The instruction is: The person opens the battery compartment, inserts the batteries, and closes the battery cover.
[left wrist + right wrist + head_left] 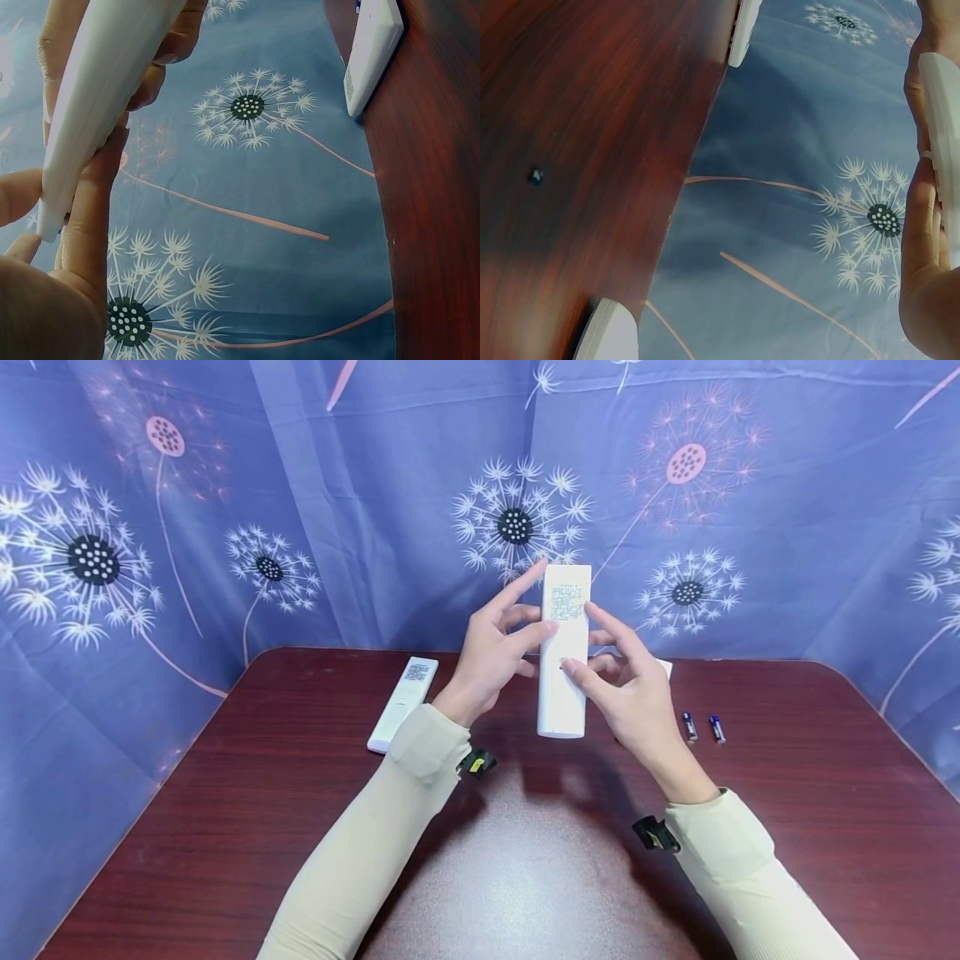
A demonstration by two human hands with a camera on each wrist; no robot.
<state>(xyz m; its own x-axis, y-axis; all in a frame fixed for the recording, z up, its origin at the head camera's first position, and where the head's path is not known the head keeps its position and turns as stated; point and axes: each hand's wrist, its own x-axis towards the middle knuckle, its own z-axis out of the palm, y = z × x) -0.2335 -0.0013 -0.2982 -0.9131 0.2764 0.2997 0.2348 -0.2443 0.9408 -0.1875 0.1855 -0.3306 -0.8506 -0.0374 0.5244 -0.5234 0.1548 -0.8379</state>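
Note:
A white remote control [562,702] is held upright above the table, the side with a printed code block turned towards me. My left hand [489,652] pinches its left edge near the top, thumb on the facing side and index finger reaching up. From the right, my right hand [637,693] grips it, thumb pressing around the middle of the facing side and index finger at the right edge. In the left wrist view the remote [105,97] appears side-on between fingers. Its far side is hidden.
A second white remote [405,702] lies on the dark wooden table [262,827], left of my left hand. Two small batteries [703,727] lie to the right. Behind my right hand, a white object [666,668] is mostly hidden. A patterned blue curtain [390,510] hangs behind the table.

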